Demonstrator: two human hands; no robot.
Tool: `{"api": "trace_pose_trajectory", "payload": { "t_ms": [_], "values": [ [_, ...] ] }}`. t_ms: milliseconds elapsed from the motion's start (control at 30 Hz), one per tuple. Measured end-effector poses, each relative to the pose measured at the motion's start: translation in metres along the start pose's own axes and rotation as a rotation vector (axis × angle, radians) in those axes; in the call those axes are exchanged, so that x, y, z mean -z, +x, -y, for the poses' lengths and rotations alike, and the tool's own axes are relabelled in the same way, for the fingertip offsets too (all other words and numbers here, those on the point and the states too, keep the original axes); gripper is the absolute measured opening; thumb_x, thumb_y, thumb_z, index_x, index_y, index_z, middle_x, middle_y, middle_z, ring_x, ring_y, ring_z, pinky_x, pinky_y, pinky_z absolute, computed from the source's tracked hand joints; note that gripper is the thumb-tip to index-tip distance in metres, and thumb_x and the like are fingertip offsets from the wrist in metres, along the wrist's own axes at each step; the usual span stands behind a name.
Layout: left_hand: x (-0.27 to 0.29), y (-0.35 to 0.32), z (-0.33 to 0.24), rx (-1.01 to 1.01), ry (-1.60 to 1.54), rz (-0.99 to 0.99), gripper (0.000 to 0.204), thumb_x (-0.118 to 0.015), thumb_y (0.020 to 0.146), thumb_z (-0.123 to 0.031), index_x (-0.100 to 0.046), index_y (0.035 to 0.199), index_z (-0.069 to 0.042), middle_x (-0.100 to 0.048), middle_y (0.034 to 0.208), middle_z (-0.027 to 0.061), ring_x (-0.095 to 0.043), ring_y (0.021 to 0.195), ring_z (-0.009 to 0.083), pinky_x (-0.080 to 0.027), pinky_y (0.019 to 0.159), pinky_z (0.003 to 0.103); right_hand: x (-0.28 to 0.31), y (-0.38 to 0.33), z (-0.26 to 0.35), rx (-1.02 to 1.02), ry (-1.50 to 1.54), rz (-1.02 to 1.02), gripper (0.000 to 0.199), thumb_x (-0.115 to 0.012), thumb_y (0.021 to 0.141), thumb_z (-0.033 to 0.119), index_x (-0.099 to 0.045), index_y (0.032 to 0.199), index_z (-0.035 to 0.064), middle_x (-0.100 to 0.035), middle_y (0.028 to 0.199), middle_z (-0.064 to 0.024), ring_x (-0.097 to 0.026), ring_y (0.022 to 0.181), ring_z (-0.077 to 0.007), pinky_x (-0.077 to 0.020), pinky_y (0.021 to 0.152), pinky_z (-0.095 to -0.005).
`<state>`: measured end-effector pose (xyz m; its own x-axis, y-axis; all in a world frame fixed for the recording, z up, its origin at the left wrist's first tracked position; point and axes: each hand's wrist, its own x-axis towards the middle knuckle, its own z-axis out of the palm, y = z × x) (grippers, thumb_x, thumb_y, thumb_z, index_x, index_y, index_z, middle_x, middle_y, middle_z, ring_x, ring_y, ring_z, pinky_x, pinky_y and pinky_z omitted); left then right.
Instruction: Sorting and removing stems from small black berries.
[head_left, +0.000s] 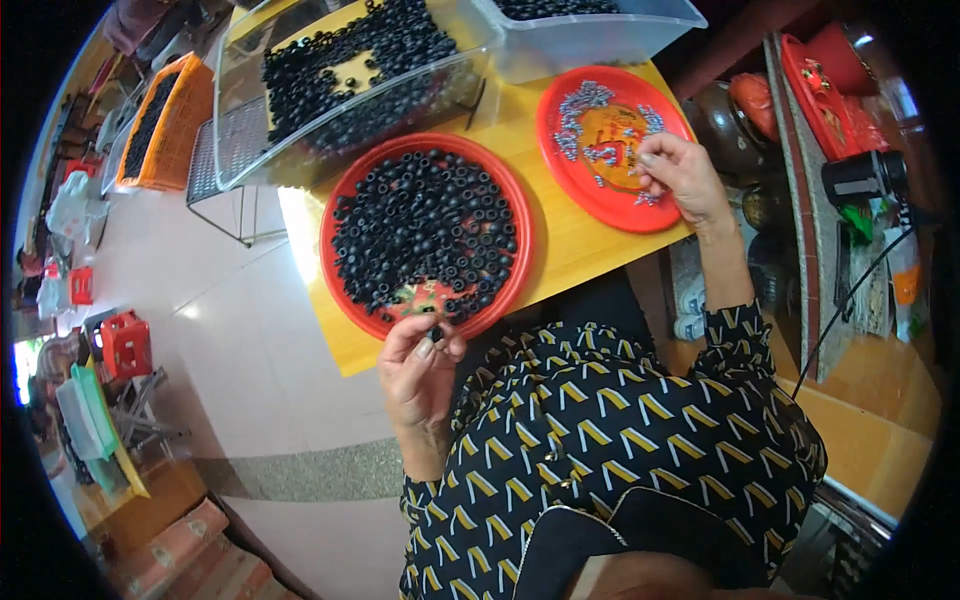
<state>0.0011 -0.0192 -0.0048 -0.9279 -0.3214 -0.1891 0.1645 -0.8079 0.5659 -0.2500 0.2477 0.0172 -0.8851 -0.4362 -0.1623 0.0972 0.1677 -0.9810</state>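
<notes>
My left hand (420, 365) is closed, its thumb and fingertips pinching a small black cap-like part (435, 334) at the near rim of a round red tray (526, 215). That tray is heaped with small black hollow round parts (420, 220). Over the right edge of a second red tray (560, 90), my right hand (685, 178) is pinched shut. Whatever its fingertips hold is too small to make out. Many tiny silvery-blue pieces (585, 97) lie scattered in this second tray.
Both trays rest on a yellow table (560, 262). Behind them stand a clear plastic bin (400, 90) of black parts and another clear bin (600, 40). An orange basket (170, 120) is at the far left. Shelves with a black cylinder (865, 178) line the right side.
</notes>
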Motion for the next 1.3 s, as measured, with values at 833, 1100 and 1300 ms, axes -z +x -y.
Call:
{"api": "trace_pose_trajectory", "payload": {
  "t_ms": [833, 1100, 1300],
  "values": [
    [-0.011, -0.005, 0.005, -0.093, 0.044, -0.041, 0.023, -0.060, 0.074, 0.005, -0.054, 0.096, 0.003, -0.055, 0.099, 0.0135, -0.057, 0.080, 0.0182, -0.049, 0.072, 0.030, -0.196, -0.062, 0.023, 0.568, -0.043, 0.394, 0.016, -0.058, 0.072, -0.009, -0.053, 0.084, -0.0013, -0.054, 0.079, -0.0099, -0.056, 0.070, -0.0188, -0.0455, 0.059, -0.0265],
    [-0.013, -0.016, 0.014, -0.041, -0.001, -0.141, 0.022, -0.055, 0.081, 0.001, -0.052, 0.102, 0.002, -0.059, 0.086, 0.0114, -0.058, 0.073, 0.0184, -0.049, 0.065, 0.029, -0.195, -0.061, 0.013, 0.830, -0.138, 0.417, 0.024, -0.059, 0.064, -0.010, -0.053, 0.087, -0.0025, -0.051, 0.081, -0.0140, -0.053, 0.071, -0.0296, -0.0445, 0.062, -0.0349],
    [-0.004, -0.023, 0.020, -0.071, -0.013, -0.176, 0.019, -0.053, 0.082, 0.001, -0.052, 0.101, 0.003, -0.059, 0.087, 0.0113, -0.057, 0.071, 0.0174, -0.049, 0.063, 0.028, -0.200, -0.064, 0.001, 0.909, -0.153, 0.419, 0.024, -0.059, 0.066, -0.009, -0.052, 0.087, -0.0021, -0.051, 0.081, -0.0125, -0.052, 0.066, -0.0254, -0.0433, 0.057, -0.0318]
  ]
}}
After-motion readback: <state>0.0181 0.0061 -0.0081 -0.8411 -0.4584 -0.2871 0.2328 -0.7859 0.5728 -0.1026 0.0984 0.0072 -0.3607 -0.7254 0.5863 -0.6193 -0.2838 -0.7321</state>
